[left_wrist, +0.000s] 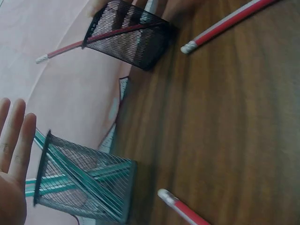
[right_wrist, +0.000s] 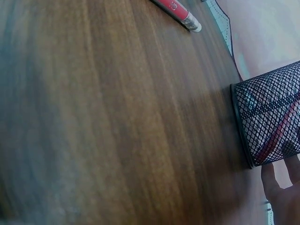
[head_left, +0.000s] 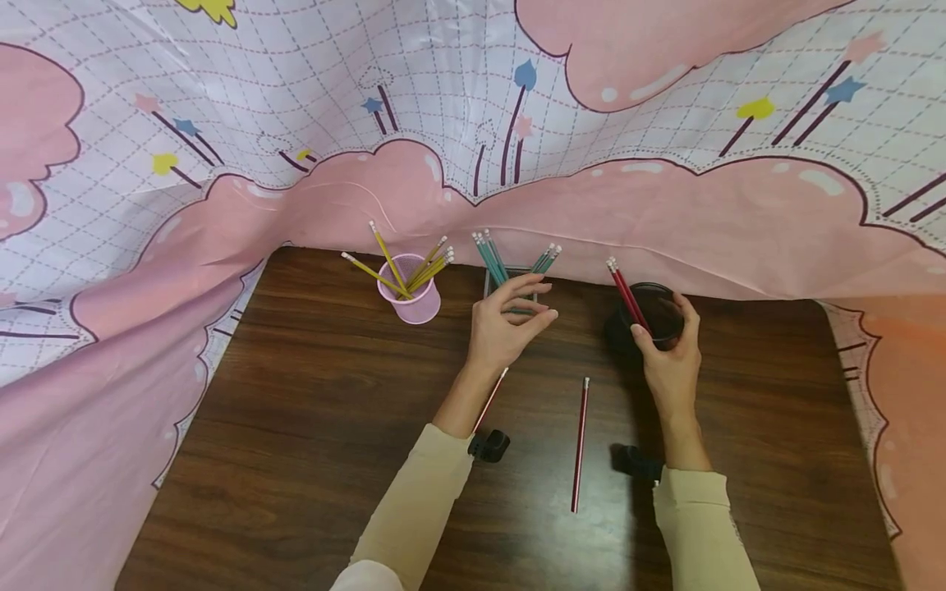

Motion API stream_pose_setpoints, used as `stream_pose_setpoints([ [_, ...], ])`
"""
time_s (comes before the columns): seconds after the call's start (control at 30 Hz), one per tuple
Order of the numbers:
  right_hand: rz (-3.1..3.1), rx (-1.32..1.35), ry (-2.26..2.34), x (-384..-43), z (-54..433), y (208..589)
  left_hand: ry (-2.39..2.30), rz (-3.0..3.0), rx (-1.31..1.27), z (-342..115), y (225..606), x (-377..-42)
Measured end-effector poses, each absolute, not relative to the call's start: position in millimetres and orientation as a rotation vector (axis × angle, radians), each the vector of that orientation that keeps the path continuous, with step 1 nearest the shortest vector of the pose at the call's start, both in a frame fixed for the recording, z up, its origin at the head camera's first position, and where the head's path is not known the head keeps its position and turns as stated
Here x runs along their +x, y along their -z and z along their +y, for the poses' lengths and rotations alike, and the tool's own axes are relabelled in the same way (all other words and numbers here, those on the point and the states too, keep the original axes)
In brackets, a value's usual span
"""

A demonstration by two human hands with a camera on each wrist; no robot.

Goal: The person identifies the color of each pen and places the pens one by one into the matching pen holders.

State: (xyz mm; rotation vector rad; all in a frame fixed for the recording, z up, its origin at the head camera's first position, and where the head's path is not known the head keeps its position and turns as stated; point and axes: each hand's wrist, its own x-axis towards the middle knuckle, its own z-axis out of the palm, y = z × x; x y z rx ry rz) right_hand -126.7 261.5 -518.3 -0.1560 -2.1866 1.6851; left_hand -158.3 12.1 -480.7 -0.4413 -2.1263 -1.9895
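Observation:
My right hand (head_left: 674,365) grips a round black mesh pencil cup (right_wrist: 269,119), thumb on the near side and fingers round the right side. Red pencils (head_left: 628,295) lean to the left inside it, white erasers up. My left hand (head_left: 502,324) is raised in front of a dark mesh holder (left_wrist: 86,180) of green pencils (head_left: 490,256), fingers spread and nothing in them; in the head view it covers much of that holder. Two loose red pencils lie on the table: one (head_left: 580,447) between the forearms, the other (head_left: 491,400) partly behind my left wrist.
A pink mesh cup (head_left: 419,310) with several yellow pencils (head_left: 384,254) stands at the back left. The brown wooden table (head_left: 296,427) ends at the back against a hanging patterned cloth (head_left: 628,205). Small black cameras (head_left: 491,446) sit at the wrists.

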Motion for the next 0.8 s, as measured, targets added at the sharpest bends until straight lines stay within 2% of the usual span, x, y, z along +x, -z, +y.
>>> stream_pose_setpoints([
  [0.8,-2.196,-0.158,-1.66,-127,262,521,1.981,-2.237,-0.322,-11,513,-134],
])
